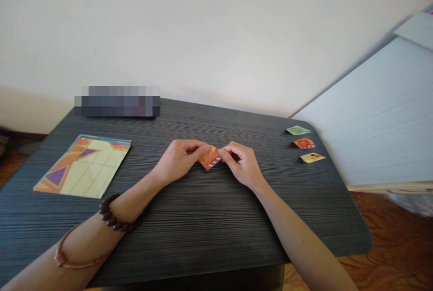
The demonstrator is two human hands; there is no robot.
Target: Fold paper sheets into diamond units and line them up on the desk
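A small folded piece of patterned paper (209, 159), orange and yellow with a striped edge, is held just above the middle of the dark table. My left hand (177, 159) pinches its left side between thumb and fingers. On the opposite side, my right hand (241, 163) grips the right corner the same way. The fingertips behind the paper are partly hidden. Dark beads and a reddish-brown band circle my left wrist and forearm.
On the left lies a stack of patterned paper sheets (96, 171). Three small folded papers, green (298, 130), orange (304, 143) and yellow (312, 158), sit near the right edge of the table (216, 228). A blurred-out dark object (118, 101) stands at the back left, near the wall.
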